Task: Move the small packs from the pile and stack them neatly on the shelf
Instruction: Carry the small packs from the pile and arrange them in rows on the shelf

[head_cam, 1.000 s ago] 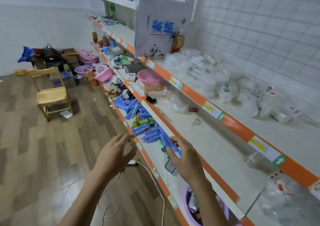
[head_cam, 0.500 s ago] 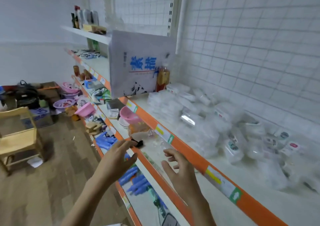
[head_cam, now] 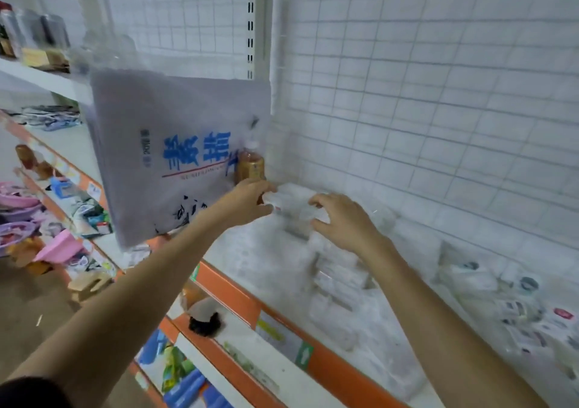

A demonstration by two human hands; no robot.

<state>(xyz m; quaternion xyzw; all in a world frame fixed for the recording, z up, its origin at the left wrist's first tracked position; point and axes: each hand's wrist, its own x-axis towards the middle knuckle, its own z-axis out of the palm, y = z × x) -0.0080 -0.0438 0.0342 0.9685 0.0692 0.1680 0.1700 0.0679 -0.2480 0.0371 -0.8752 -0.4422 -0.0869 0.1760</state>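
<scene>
Small clear plastic packs [head_cam: 341, 282] lie in a blurred pile along the white shelf [head_cam: 360, 367] with an orange front strip. A stack of these clear packs [head_cam: 294, 201] stands at the shelf's back left corner. My left hand [head_cam: 247, 201] grips the stack's left end with curled fingers. My right hand [head_cam: 341, 219] holds the stack's right side, fingers curled over its top. More packs with coloured labels [head_cam: 526, 307] lie at the right.
A large grey bag with blue characters [head_cam: 175, 157] stands left of the stack, an amber bottle [head_cam: 250, 166] behind it. A white wire grid wall [head_cam: 423, 94] backs the shelf. Lower shelves hold blue packs [head_cam: 185, 385], a black item [head_cam: 205, 324] and pink baskets [head_cam: 59, 245].
The view has risen from the lower shelves to the upper one. Both hands have reached up and forward from mid-air onto the stack of clear packs at the back corner.
</scene>
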